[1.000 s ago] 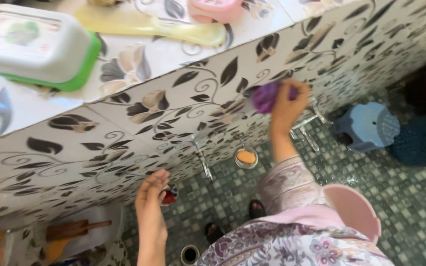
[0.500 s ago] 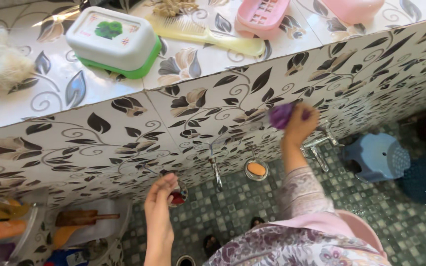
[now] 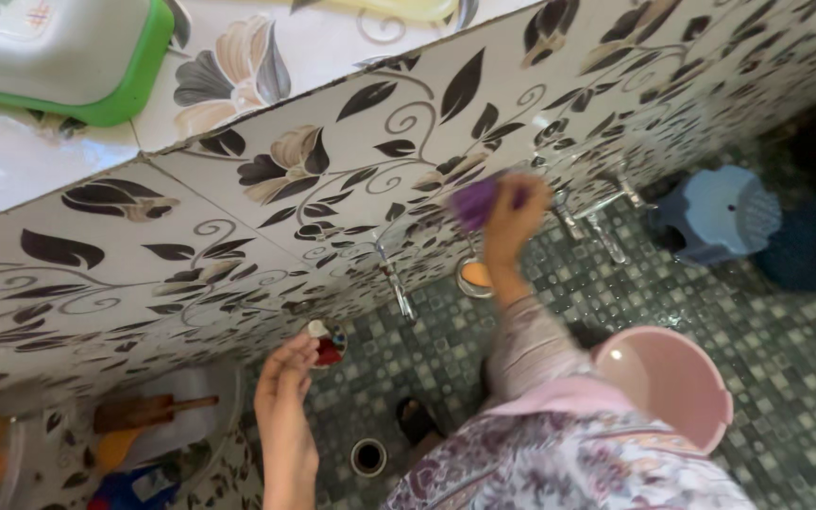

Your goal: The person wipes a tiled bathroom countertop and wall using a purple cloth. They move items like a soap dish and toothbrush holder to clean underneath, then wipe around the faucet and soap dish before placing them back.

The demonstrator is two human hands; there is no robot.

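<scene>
My right hand (image 3: 514, 219) presses a purple scrubber (image 3: 473, 201) against the leaf-patterned tiled wall (image 3: 351, 179), just left of a metal tap (image 3: 597, 212). My left hand (image 3: 287, 378) rests lower down against the same wall, its fingers together and nothing clearly held. A small red and white object (image 3: 329, 344) shows just beyond its fingertips. A second tap (image 3: 395, 281) sticks out of the wall between my hands.
A white box with a green lid (image 3: 59, 57) lies on the tiled ledge above. A pink bucket (image 3: 677, 382), a blue stool (image 3: 722, 215), a small orange-filled cup (image 3: 474, 277) and a floor drain (image 3: 368, 457) are on the mosaic floor. A basin (image 3: 158, 420) holds utensils at lower left.
The view has moved closer to the wall. My right hand with the purple scrubber keeps shifting along the tiles near the tap. My left hand stays against the wall.
</scene>
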